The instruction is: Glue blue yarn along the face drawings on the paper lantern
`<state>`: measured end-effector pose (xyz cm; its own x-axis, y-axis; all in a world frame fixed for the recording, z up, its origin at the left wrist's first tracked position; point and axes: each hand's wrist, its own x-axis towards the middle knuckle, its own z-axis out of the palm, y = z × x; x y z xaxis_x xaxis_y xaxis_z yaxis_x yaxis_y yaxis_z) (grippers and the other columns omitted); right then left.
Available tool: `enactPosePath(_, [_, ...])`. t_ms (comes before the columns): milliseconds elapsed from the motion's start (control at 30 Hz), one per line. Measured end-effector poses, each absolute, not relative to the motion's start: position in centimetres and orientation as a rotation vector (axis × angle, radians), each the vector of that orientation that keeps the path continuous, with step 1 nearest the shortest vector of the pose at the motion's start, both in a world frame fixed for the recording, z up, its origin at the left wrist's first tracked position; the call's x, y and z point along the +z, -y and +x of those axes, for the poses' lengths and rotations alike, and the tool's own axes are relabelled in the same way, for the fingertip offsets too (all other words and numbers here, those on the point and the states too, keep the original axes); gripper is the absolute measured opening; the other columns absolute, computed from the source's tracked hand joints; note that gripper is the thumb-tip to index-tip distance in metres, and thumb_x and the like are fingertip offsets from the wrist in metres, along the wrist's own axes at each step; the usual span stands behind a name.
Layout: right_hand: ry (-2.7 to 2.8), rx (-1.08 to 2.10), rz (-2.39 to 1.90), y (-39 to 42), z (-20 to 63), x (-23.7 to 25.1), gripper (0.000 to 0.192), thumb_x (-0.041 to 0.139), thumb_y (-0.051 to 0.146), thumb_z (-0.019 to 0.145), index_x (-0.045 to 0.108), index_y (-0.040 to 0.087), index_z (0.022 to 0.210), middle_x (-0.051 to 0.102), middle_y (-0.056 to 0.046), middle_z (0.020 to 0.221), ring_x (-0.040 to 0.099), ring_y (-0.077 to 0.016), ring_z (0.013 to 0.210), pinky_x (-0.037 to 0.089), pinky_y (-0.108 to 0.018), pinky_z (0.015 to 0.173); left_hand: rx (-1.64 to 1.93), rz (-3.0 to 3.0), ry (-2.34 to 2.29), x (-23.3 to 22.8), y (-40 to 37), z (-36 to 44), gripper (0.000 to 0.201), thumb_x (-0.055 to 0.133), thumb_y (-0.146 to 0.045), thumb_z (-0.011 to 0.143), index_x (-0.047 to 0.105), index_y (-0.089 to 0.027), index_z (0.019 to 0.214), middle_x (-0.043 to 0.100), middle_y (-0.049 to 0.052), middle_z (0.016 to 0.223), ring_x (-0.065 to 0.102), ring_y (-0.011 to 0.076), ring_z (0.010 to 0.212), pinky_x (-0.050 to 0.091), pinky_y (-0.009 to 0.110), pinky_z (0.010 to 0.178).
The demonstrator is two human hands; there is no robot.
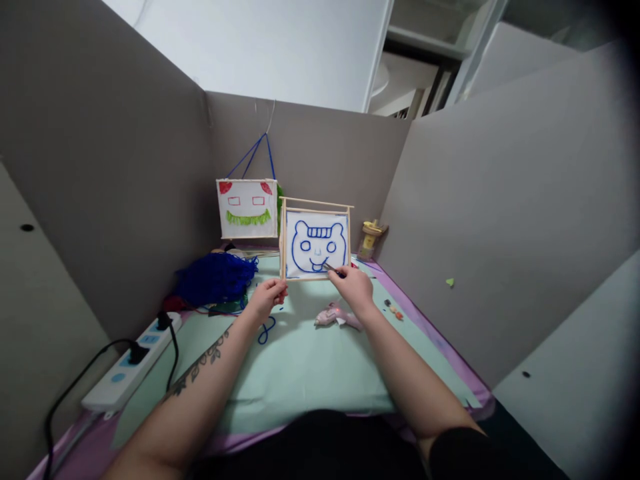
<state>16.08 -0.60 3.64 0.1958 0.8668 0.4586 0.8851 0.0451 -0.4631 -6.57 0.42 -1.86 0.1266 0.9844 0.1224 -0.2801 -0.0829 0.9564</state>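
Held up in front of me is a box-like paper lantern (300,263) framed with thin wooden sticks. Its white front carries an animal face outlined in blue, with round ears, stripes and a mouth. My left hand (270,297) is closed on its lower left corner. In my right hand (355,287) is a dark pair of tweezers (336,270), whose tips are at the mouth; whether they touch it I cannot tell. Below lies a pink hot glue gun (327,316) with a small red light. A loose blue yarn piece (267,330) curls under my left wrist.
A similar lantern (247,208) with red and green decoration hangs behind by blue cords. Blue yarn (217,277) is heaped at the left, near a power strip (133,363) with black plugs. Small beads (395,311) and a yellow object (371,237) sit right. Grey partitions (320,147) enclose the table.
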Motion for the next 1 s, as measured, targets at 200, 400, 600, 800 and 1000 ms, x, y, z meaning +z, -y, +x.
enactPosePath(200, [1.656, -0.027, -1.855, 0.4, 15.7, 3.9, 0.032, 0.05, 0.049, 0.078, 0.071, 0.026, 0.083, 0.071, -0.003, 0.08, 0.061, -0.0199, 0.077, 0.031, -0.025, 0.057, 1.293, 1.149, -0.847, -2.0, -0.5, -6.6, 0.034, 0.073, -0.043, 0.063, 0.057, -0.013, 0.066, 0.055, 0.0, 0.058, 0.045, 0.0064, 0.05, 0.033, 0.019, 0.047])
enactPosePath(400, [1.647, -0.041, -1.856, 0.4, 15.8, 3.7, 0.031, 0.051, 0.047, 0.077, 0.071, 0.024, 0.08, 0.071, -0.004, 0.08, 0.061, -0.0195, 0.077, 0.032, -0.025, 0.058, 1.298, 1.153, -0.853, -1.9, -0.4, -6.5, 0.034, 0.072, -0.043, 0.063, 0.058, -0.013, 0.066, 0.055, 0.0, 0.058, 0.045, 0.0064, 0.049, 0.033, 0.019, 0.047])
enactPosePath(600, [1.627, -0.027, -1.852, 0.7, 16.2, 3.6, 0.032, 0.054, 0.051, 0.074, 0.071, 0.026, 0.083, 0.071, -0.004, 0.079, 0.061, -0.0218, 0.077, 0.034, -0.026, 0.058, 1.295, 1.154, -0.85, -1.9, -0.4, -6.6, 0.033, 0.072, -0.043, 0.063, 0.058, -0.013, 0.067, 0.055, 0.0, 0.058, 0.046, 0.0067, 0.049, 0.034, 0.02, 0.047])
enactPosePath(800, [1.61, 0.005, -1.747, 1.5, 16.3, 3.7, 0.03, 0.055, 0.05, 0.074, 0.071, 0.027, 0.085, 0.071, -0.002, 0.08, 0.062, -0.0215, 0.077, 0.036, -0.026, 0.059, 1.291, 1.152, -0.853, -2.0, -0.6, -6.6, 0.034, 0.072, -0.044, 0.064, 0.057, -0.013, 0.066, 0.054, 0.0, 0.058, 0.045, 0.0067, 0.05, 0.034, 0.02, 0.047])
enactPosePath(1000, [1.725, 0.199, -1.619, 5.5, 17.2, 0.5, 0.027, 0.055, 0.045, 0.076, 0.066, 0.024, 0.089, 0.068, 0.0, 0.073, 0.061, -0.0181, 0.069, 0.039, -0.026, 0.061, 1.292, 1.159, -0.834, -2.1, -0.5, -6.6, 0.033, 0.072, -0.043, 0.065, 0.057, -0.013, 0.066, 0.054, 0.0, 0.059, 0.044, 0.0062, 0.05, 0.035, 0.02, 0.049])
